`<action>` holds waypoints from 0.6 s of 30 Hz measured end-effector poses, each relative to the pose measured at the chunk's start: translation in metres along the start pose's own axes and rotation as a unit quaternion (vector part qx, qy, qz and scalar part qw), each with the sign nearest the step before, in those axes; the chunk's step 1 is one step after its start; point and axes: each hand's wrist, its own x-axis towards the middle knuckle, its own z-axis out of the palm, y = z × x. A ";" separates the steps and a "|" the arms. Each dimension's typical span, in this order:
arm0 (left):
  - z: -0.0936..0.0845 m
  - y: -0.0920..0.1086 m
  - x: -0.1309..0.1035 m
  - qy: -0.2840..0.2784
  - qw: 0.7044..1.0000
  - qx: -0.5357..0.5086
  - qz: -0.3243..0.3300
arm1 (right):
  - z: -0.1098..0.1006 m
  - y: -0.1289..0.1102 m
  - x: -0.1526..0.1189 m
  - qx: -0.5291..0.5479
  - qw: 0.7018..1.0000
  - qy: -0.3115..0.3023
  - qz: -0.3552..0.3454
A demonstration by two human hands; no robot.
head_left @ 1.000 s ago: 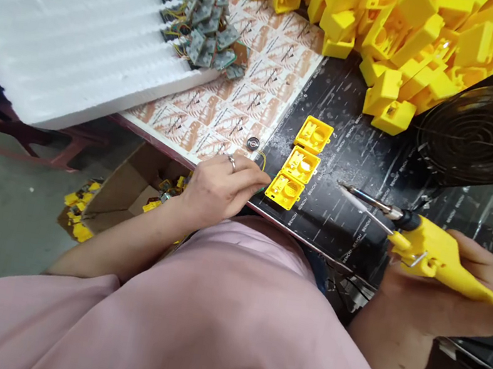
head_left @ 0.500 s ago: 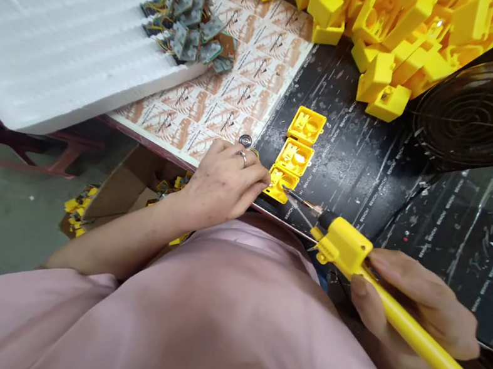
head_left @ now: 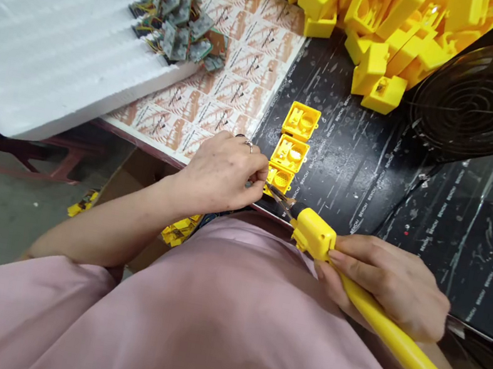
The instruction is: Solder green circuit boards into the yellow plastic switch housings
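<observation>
Three small yellow plastic housings stand in a row on the black mat: a far housing (head_left: 301,122), a middle housing (head_left: 291,153) and a near housing (head_left: 280,180). My left hand (head_left: 228,172) is closed in a pinch at the left side of the near one, and its fingertips hide whatever they hold. My right hand (head_left: 393,287) grips a yellow soldering iron (head_left: 314,233) with a long handle. The iron's metal tip reaches the near housing, close to my left fingertips. Whether the tip touches anything inside I cannot tell.
Many yellow housings (head_left: 372,67) are heaped at the back. A black fan (head_left: 473,103) stands at the right. Small circuit boards with wires (head_left: 178,13) lie on a white foam sheet (head_left: 64,25) at the left. Below the table edge, a cardboard box (head_left: 124,188) holds yellow parts.
My right hand has moved the soldering iron left, bringing its tip to my left fingertips. The small round black part beside my left hand is now mostly hidden. The view has shifted slightly.
</observation>
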 end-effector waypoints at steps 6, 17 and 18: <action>0.001 -0.001 0.002 0.006 1.000 0.001 0.013 | -0.013 -0.004 0.002 -0.020 0.999 -0.028 -0.028; 0.006 -0.002 0.004 0.014 0.999 -0.034 0.040 | -0.010 0.005 -0.019 0.044 0.990 0.095 0.099; 0.007 -0.001 0.004 0.012 0.998 -0.034 0.044 | -0.007 0.004 -0.023 0.033 0.983 0.118 0.139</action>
